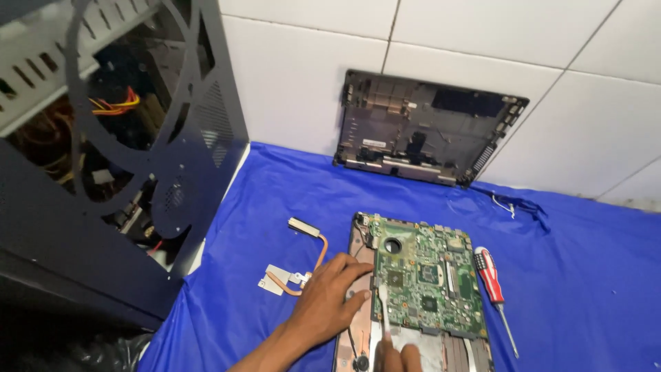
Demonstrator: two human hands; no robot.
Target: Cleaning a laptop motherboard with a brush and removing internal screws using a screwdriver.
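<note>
Head view looks down on your two hands at work over a green laptop circuit board (428, 286), which lies flat in its dark open laptop shell (358, 238) on the blue cloth (585, 289) that covers the counter. Your left hand (329, 300) rests palm down at the left edge of the board, its fingers spread and laid flat, with the fingertips touching the board edge near the round hole; this grip holds nothing, it only presses. Your right hand (398, 358) is at the bottom edge of the picture and only its fingertips show; they are pinched together on a thin white stick (383, 313), which stands almost upright, with its upper tip on the left part of the board beside a dark square chip. Just left of your left hand lies a copper heat pipe with silver metal plates (297, 258), separate from the board and partly hidden by the hand. Right of the board, near but not touching it, lies a screwdriver with red and white handle (492, 286), its metal tip pointing toward you. Further back, a dark plastic laptop bottom cover (427, 127) leans against the white tiled wall (296, 76). At the far left stands an open black metal computer case (124, 158) with coloured wires inside.
</note>
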